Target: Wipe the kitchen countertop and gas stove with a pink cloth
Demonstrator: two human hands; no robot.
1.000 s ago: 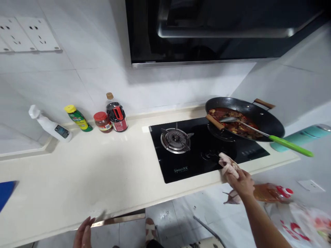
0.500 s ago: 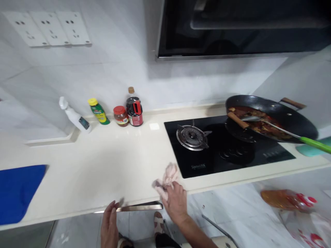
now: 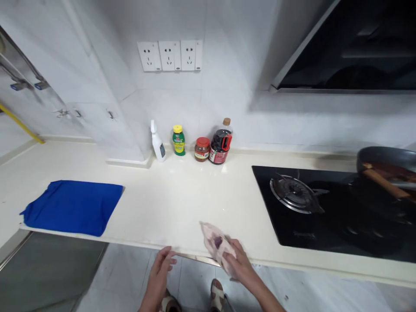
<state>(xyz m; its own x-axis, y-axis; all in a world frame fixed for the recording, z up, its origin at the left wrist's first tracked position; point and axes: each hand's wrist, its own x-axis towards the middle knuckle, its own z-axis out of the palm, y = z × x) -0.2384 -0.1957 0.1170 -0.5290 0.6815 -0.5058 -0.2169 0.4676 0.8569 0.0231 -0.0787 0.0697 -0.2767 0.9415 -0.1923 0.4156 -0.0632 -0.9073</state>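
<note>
Right hand (image 3: 239,261): fingers closed on a crumpled pale-pink cloth with a dark purple patch (image 3: 212,234). Cloth located over the front edge of the glossy cream countertop (image 3: 182,199); contact with the surface cannot be told. Left hand (image 3: 159,268): fingers loosely curled, slightly parted, at the same edge. Flat blue cloth (image 3: 76,207) lies left; black glass gas cooktop (image 3: 328,236) sits right.

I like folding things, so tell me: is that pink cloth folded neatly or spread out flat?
Neither, it's bunched up: the pink cloth is gathered in the right hand, with one loose end flaring out.
</note>
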